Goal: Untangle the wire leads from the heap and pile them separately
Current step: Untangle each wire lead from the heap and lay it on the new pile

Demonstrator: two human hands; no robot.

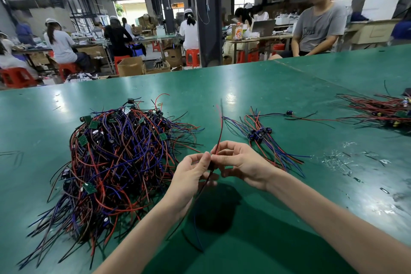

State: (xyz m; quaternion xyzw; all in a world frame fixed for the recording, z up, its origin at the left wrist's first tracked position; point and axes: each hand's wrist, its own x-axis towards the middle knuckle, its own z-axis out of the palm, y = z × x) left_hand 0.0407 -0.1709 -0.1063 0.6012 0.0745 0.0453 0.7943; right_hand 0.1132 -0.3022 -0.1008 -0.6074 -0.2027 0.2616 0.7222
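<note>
Green worktop (255, 87), seen from the near edge.

Toward the left edge, close to the near edge: heap (115, 162) of tangled wire leads, red, black, blue and purple, with small green circuit boards (89, 188) caught among them. Loose ends splayed out over the worktop on all sides.

Middle of the worktop, just right of the hands: small sorted pile (264, 140) of leads lying roughly parallel, blue components (258, 134) bunched together at its centre. Well apart from the heap.

Far out toward the right edge: another pile (382, 111), mostly red and black, partly cut off by the frame.

Between heap and sorted pile, raised above the worktop: left hand (191, 176) and right hand (242, 164), fingertips meeting. Left: fingers curled, thumb and fingertips pinching one lead (220, 131). Right: thumb and forefinger pinching the same lead, other fingers loosely bent. Small dark part of the lead at the meeting point, hard to make out. Red and black strands rising upward from the pinch, tips blurred; black and blue tails hanging down toward the near edge.

Right of the sorted pile: scattered clear scraps (338, 160) on the worktop.

Beyond the far edge: seated person in a grey shirt (318, 26).
</note>
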